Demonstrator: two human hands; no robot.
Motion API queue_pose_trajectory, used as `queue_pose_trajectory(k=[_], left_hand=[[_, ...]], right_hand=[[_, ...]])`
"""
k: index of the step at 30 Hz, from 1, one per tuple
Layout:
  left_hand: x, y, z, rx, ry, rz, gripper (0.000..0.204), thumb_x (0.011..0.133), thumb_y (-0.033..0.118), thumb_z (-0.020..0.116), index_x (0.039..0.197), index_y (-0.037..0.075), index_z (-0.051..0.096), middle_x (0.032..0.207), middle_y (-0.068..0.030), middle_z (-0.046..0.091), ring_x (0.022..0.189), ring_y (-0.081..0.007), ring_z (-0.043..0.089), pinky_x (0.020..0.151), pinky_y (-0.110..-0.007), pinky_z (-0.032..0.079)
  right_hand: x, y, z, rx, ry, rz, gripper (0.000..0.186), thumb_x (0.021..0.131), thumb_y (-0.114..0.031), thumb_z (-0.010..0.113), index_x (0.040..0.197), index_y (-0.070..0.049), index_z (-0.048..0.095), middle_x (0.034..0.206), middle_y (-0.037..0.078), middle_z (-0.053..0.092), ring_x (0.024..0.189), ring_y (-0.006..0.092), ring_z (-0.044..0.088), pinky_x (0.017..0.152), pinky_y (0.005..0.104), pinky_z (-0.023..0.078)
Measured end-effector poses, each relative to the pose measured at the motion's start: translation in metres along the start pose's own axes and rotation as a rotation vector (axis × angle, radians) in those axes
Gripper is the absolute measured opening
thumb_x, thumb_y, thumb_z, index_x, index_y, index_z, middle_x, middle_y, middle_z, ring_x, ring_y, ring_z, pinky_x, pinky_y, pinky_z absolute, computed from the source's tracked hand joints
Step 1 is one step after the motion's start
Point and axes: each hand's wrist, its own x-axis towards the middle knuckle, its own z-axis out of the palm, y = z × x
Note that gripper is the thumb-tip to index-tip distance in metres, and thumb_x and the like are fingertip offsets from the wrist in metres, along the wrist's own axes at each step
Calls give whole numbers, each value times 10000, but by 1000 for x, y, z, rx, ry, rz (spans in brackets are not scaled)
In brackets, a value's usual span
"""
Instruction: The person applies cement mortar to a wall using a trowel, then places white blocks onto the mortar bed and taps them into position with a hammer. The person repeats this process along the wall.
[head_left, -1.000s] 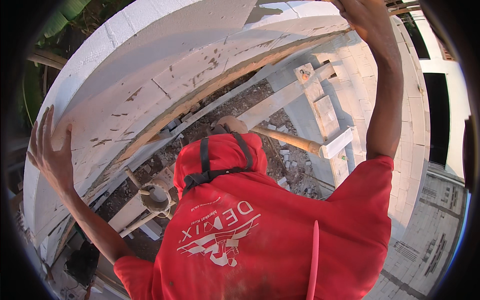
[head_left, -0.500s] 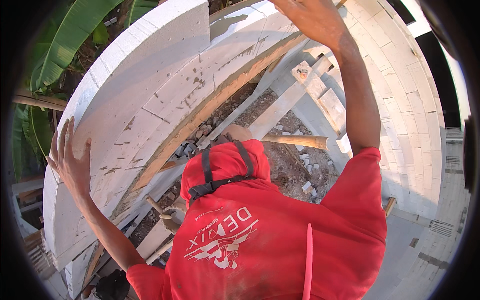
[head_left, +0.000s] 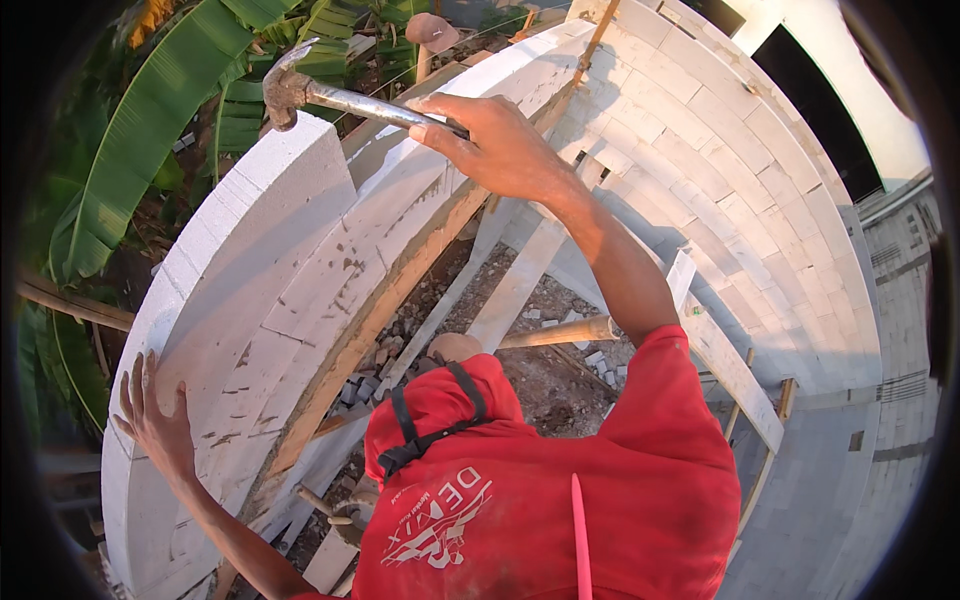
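Note:
My right hand (head_left: 500,150) is raised at the top of the view and grips the metal handle of a hammer (head_left: 340,97). The hammer's head points left, just above the top edge of a curved wall of white blocks (head_left: 270,260). My left hand (head_left: 155,425) lies flat with spread fingers on the outer face of that wall at the lower left and holds nothing. My red shirt (head_left: 560,500) fills the lower middle of the view.
A wooden plank (head_left: 400,290) follows the wall's inner curve. Below lie rubble (head_left: 540,370), a wooden pole (head_left: 560,333) and pale boards (head_left: 730,370). A second white block wall (head_left: 760,200) curves round on the right. Banana leaves (head_left: 130,170) hang at the left.
My right hand has come down and left into full view, and the hammer in it now shows. My left hand stays flat on the wall.

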Motion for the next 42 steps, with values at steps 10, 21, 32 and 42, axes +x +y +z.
queue_pose_trajectory(k=[10, 21, 32, 42], left_hand=[[-8, -15, -6, -8, -140, -80, 651, 889, 304, 764, 1477, 409, 504, 1547, 125, 476, 1446, -174, 416, 1228, -692, 123], [-30, -27, -41, -44, -149, -307, 712, 842, 418, 799, 1485, 357, 500, 1555, 80, 469, 1466, -205, 388, 1235, -696, 138], [-67, -88, -58, -22, -137, -459, 760, 806, 405, 816, 1492, 280, 512, 1540, 58, 496, 1503, -255, 310, 1200, -747, 101], [-68, -87, -44, -11, -162, -351, 594, 877, 357, 758, 1437, 277, 578, 1519, 75, 521, 1516, -285, 270, 1205, -746, 96]], right_hand=[[2, -3, 8, -3, -2, -78, 401, 1023, -368, 594, 1233, -36, 673, 726, 140, 661, 609, 281, 616, 648, 414, 488], [29, -46, 30, 72, -108, -107, 489, 1015, -409, 613, 1283, -3, 665, 825, 112, 676, 724, 171, 574, 659, 363, 466], [91, -174, 45, 271, -26, -378, 480, 1012, -403, 615, 1436, -179, 601, 605, -73, 439, 554, 50, 330, 559, 235, 311], [131, -259, 139, 548, -22, -505, 528, 1003, -414, 636, 1415, -85, 604, 694, -2, 608, 564, 111, 527, 593, 288, 460]])
